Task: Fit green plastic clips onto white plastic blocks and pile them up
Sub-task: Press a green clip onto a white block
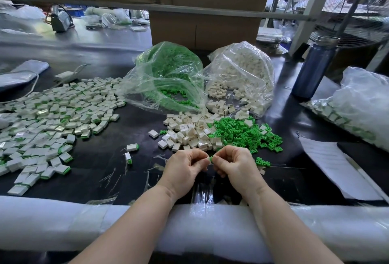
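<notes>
The dark tabletop [117,154] runs wide, its near edge padded in white foam [84,221] where both forearms rest, likely to spare the wrists. At the back stand 2 clear bags: the bag of green clips [168,78] and the bag of white blocks [242,74], mouths spilling forward so stock sits within reach. To the left sprawls the big pile of finished pieces [52,112], set well apart from the raw stock so nothing gets mixed. Dead ahead lie the loose white blocks [189,133] touching the loose green clips [244,133], just beyond the fingers. Now the action: the left hand [185,167] pinches a white block [208,159], the right hand [233,164] pinches a green clip [211,158] against it, thumbs and forefingers meeting tip to tip; it looks like the press-fit step. Whether the clip is fully seated, I cannot tell. Open dark surface lies left of the hands, a fair lane for tossing toward the pile; papers [332,162] crowd the right edge.
</notes>
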Demonstrator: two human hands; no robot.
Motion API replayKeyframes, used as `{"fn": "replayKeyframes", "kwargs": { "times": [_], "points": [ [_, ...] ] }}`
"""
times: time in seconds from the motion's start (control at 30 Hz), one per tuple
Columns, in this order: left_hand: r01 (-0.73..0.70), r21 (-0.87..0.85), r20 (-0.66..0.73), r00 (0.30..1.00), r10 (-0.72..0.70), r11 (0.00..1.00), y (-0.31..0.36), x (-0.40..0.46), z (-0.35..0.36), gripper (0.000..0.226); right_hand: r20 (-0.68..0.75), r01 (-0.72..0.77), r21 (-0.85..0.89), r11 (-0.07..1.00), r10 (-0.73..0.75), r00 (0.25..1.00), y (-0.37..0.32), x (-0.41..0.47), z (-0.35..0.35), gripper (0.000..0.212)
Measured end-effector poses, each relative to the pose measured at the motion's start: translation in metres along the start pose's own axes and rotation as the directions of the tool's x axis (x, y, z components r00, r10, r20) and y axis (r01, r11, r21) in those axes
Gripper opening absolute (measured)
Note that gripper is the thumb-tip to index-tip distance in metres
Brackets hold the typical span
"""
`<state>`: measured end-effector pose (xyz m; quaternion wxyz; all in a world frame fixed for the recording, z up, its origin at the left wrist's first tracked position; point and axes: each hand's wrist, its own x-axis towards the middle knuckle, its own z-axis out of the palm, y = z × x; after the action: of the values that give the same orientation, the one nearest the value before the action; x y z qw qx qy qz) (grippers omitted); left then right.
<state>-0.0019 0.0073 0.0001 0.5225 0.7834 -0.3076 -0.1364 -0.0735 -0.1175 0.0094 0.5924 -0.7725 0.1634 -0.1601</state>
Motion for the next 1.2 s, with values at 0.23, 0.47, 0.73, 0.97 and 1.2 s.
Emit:
{"fn": "replayKeyframes", "kwargs": {
  "times": [0.23, 0.47, 0.73, 0.97, 1.2],
  "points": [
    [-0.006, 0.025, 0.011, 1.000, 0.005, 1.000, 0.000, 0.000, 0.000, 0.010, 0.024, -0.007, 0.009, 1.000, 0.007, 1.000, -0.001, -0.001, -0.001, 0.022],
    [-0.010, 0.004, 0.028, 1.000, 0.010, 1.000, -0.001, 0.001, 0.000, 0.009, 0.054, 0.014, -0.003, 1.000, -0.014, 0.998, 0.000, -0.001, -0.002, 0.022],
    [-0.016, -0.091, -0.035, 0.999, 0.012, 0.996, 0.002, 0.000, 0.003, 0.007, -0.057, 0.039, 0.165, 0.985, -0.030, 0.998, 0.003, 0.001, 0.001, 0.015],
    [0.022, -0.143, -0.043, 0.999, -0.028, 0.990, 0.005, 0.001, 0.000, 0.018, -0.009, 0.096, 0.175, 0.980, -0.096, 0.995, 0.001, -0.001, 0.000, 0.015],
    [0.005, -0.207, -0.077, 0.997, -0.021, 0.978, 0.009, -0.001, -0.002, 0.025, -0.001, 0.104, 0.252, 0.962, -0.108, 0.994, 0.002, 0.000, -0.001, 0.019]
  ]
}}
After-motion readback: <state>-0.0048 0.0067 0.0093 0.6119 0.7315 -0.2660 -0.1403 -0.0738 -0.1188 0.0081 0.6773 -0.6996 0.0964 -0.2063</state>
